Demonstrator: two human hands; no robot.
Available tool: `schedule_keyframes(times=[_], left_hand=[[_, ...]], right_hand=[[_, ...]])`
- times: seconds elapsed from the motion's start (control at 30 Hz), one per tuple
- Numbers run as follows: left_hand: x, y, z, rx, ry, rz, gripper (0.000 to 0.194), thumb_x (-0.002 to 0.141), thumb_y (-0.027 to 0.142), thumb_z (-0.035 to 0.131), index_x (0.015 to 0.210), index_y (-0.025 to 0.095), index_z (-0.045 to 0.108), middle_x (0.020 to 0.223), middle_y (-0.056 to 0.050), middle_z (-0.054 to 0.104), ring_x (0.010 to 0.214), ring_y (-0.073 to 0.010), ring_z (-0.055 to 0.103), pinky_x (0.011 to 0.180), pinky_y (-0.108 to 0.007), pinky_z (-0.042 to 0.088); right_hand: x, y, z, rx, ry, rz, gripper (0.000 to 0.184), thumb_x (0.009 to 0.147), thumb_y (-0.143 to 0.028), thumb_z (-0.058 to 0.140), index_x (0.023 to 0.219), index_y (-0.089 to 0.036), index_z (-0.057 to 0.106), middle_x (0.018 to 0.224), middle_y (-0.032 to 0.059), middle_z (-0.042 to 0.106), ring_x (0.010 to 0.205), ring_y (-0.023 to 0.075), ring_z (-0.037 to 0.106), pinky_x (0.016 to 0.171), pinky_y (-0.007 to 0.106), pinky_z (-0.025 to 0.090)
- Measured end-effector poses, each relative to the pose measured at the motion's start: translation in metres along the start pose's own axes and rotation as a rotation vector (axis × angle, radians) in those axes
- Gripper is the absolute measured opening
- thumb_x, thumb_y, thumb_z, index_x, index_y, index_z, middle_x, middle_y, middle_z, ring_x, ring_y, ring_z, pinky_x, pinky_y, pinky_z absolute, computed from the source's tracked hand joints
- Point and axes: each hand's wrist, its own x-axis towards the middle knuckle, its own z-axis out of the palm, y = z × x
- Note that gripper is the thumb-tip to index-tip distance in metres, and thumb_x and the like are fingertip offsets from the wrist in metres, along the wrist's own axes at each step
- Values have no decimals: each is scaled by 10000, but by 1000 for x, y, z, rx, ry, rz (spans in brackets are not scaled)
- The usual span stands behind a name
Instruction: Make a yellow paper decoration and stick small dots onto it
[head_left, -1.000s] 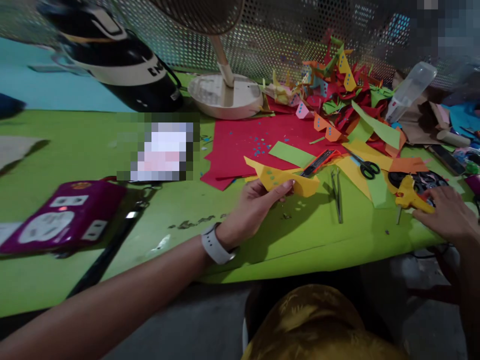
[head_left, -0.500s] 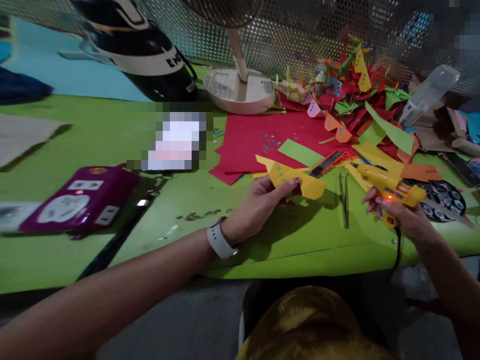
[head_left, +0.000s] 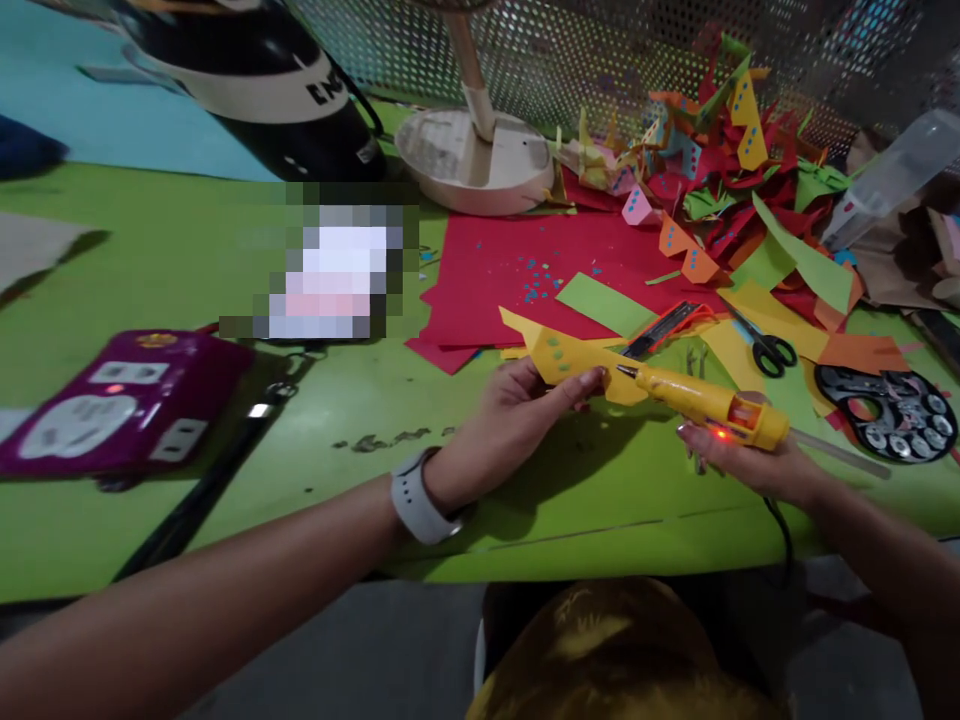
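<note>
Yellow, angular cut paper with green dots (head_left: 564,352) was pinched in the left hand (head_left: 517,415) above the green table (head_left: 367,385), while the right hand (head_left: 761,462) gripped a yellow plastic glue gun (head_left: 694,393), its nozzle (head_left: 628,371) by the paper, apparently for gluing, which called for steady aim.

A green desk (head_left: 180,240) bore red paper (head_left: 480,260) just beyond the left fingers (head_left: 574,392), a purple socket box (head_left: 150,405) well to their left, a black-and-white bottle (head_left: 277,100) and pale fan base (head_left: 439,180) farther beyond, and a black palette (head_left: 892,412) to their right.
</note>
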Motion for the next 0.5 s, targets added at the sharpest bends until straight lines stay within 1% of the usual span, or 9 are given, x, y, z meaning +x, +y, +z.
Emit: schedule_keyframes(times=[0.07, 0.17, 0.33, 0.5], left_hand=[[0, 1, 1, -3, 2, -3, 343, 647, 514, 820, 788, 207, 758, 789, -28, 761, 638, -137, 636, 588, -212, 536], [-1, 4, 2, -7, -6, -7, 332, 641, 499, 825, 767, 201, 753, 751, -15, 753, 620, -130, 626, 575, -202, 533], [-3, 6, 3, 1, -9, -13, 349, 638, 516, 817, 763, 197, 749, 785, -26, 766, 656, -151, 660, 581, -211, 550], [-3, 4, 3, 16, 13, -11, 384, 616, 543, 827, 776, 201, 756, 808, -40, 772, 678, -158, 671, 604, -214, 559]], right_hand=[[0, -3, 0, -12, -11, -8, 290, 877, -457, 622, 701, -234, 563, 545, -33, 500, 465, 111, 454, 402, 256, 362], [2, -7, 0, -22, -5, -43, 319, 877, -440, 623, 658, -234, 519, 556, -34, 474, 484, 110, 441, 426, 261, 354], [2, -10, 2, -38, 20, -98, 352, 865, -381, 641, 620, -238, 431, 549, -49, 394, 472, 103, 388, 423, 265, 318], [1, -13, 3, -48, 56, -107, 359, 882, -342, 612, 607, -244, 404, 531, -52, 376, 454, 101, 362, 416, 273, 302]])
